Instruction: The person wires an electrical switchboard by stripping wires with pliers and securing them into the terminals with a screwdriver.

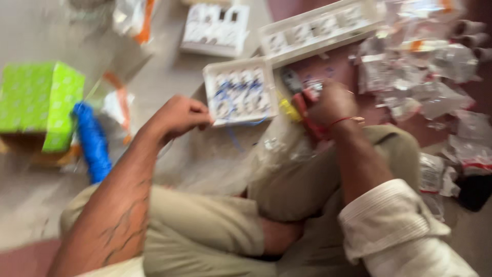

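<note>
I sit cross-legged on the floor; the picture is blurred by motion. My left hand [179, 116] is curled and touches the near left edge of a square white switch board [240, 90] that has blue wires across it. My right hand [328, 105] is closed around a red-handled tool [305, 109], just right of that board. A small yellow piece [288, 110] lies between the board and my right hand. A clear plastic bag [241, 154] rests over my knee below the board.
A green box [38, 102] and a blue roll [93, 141] lie at the left. Two more white switch boards [215, 28] [318, 28] lie further away. Several clear plastic packets [420, 72] are heaped at the right. A dark object [474, 192] sits at the right edge.
</note>
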